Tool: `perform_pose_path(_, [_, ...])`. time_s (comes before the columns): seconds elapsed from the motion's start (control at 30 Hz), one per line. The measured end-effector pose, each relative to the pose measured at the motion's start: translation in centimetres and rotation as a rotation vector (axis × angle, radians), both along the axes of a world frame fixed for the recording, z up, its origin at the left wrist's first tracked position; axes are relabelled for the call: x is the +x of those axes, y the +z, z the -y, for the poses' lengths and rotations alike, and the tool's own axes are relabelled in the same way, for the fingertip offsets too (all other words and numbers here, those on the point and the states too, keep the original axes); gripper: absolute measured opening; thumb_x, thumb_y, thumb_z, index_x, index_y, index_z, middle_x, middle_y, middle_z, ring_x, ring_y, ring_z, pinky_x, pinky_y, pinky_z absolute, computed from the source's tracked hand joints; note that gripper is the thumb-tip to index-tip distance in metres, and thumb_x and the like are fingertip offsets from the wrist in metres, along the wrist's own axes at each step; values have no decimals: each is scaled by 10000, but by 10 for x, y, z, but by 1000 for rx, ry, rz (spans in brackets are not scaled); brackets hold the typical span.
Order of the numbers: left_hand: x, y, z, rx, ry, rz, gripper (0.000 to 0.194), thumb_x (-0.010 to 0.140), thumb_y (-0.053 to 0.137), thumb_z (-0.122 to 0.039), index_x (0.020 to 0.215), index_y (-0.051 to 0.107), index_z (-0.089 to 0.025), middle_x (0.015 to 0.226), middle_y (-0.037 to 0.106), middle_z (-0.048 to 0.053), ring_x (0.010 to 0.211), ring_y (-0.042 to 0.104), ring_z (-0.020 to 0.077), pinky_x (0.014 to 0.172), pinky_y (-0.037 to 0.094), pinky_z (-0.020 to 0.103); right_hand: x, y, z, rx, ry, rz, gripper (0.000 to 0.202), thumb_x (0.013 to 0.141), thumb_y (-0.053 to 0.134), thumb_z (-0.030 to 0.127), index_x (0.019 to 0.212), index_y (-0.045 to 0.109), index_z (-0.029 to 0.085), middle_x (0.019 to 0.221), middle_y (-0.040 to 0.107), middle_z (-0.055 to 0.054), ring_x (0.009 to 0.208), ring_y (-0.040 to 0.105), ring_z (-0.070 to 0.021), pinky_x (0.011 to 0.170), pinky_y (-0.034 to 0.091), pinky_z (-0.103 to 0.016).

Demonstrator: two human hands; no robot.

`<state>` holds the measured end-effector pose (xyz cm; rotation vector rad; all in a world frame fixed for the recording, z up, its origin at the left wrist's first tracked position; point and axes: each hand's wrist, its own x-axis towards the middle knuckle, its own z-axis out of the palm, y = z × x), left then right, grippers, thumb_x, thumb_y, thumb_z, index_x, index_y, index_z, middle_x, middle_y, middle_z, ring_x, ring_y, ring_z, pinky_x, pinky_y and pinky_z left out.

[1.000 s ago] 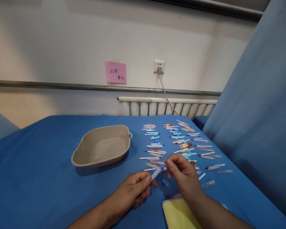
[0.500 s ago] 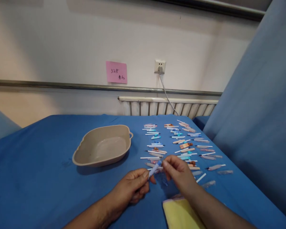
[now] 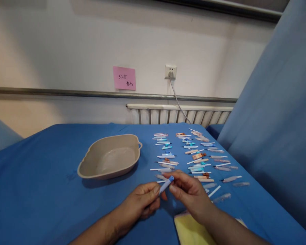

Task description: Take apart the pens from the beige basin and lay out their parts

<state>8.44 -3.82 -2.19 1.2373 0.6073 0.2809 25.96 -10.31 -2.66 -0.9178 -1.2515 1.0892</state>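
Note:
A light blue pen barrel (image 3: 165, 185) with a darker blue end is held slanting up to the right, low in the middle of the view. My left hand (image 3: 145, 200) is closed, pinching its lower end between thumb and fingers. Around the upper end curl the thumb and fingers of my right hand (image 3: 190, 194); its fingertips are partly hidden behind the barrel. Beyond my hands lie rows of pen parts, among them pale barrels (image 3: 167, 156), white refills (image 3: 214, 191), turquoise pieces (image 3: 197, 169) and brown pieces (image 3: 199, 156).
An oval beige basin (image 3: 109, 174) stands on the blue sheet (image 3: 46, 190) to the left. A folded yellow cloth (image 3: 191, 231) lies under my right forearm. Behind are a white radiator (image 3: 165, 107), a plugged socket (image 3: 170, 72) and a pink note (image 3: 124, 78). A blue curtain (image 3: 277, 102) hangs at the right.
My right hand has come in lower and closer, its fingers now around the barrel's upper end. My left hand keeps its hold, with the pen barrel slightly lower.

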Motion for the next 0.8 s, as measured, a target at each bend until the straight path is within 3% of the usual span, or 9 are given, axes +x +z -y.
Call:
perform_pose_path(0.13, [2,2,2,87,-15,-2,452,809,495,-595,844,548,-147,501,347,-81,424,225,53,424,131,215,-3,0,2,35,-97,76,109,795,646,296,817,636,191,732,555,2,642,517,-125,595,397,-247])
perform_pose_path(0.3, [1,4,5,225,-20,-5,401,794,559,-552,805,533,-152,561,361,-70,499,278,64,468,190,213,-2,2,5,102,-247,301,190,761,674,278,680,525,192,654,479,34,592,439,-112,560,351,-238])
perform_pose_path(0.37, [1,4,5,238,-41,-18,412,809,529,-561,760,521,-152,556,367,-66,494,279,65,468,192,218,-1,3,6,102,-218,301,184,767,669,287,700,522,198,649,481,36,593,449,-115,562,358,-238])
perform_pose_path(0.53, [2,6,5,226,-61,-37,491,817,459,-615,759,557,-137,504,349,-70,448,253,64,445,171,225,-2,1,7,56,-84,151,217,817,608,318,1006,586,215,806,571,-4,675,535,-136,635,415,-258])
perform_pose_path(0.63, [3,6,6,193,-62,-37,506,820,435,-629,801,562,-140,492,340,-75,429,237,61,432,154,223,-3,-1,5,26,-108,127,144,809,622,336,814,612,193,705,575,5,611,528,-126,587,398,-245])
perform_pose_path(0.8, [4,1,8,132,-18,-13,401,853,451,-562,864,514,-166,516,373,-76,429,260,56,424,160,206,1,-6,0,-32,-193,163,262,762,670,394,670,544,183,542,485,51,497,397,-91,485,313,-215])
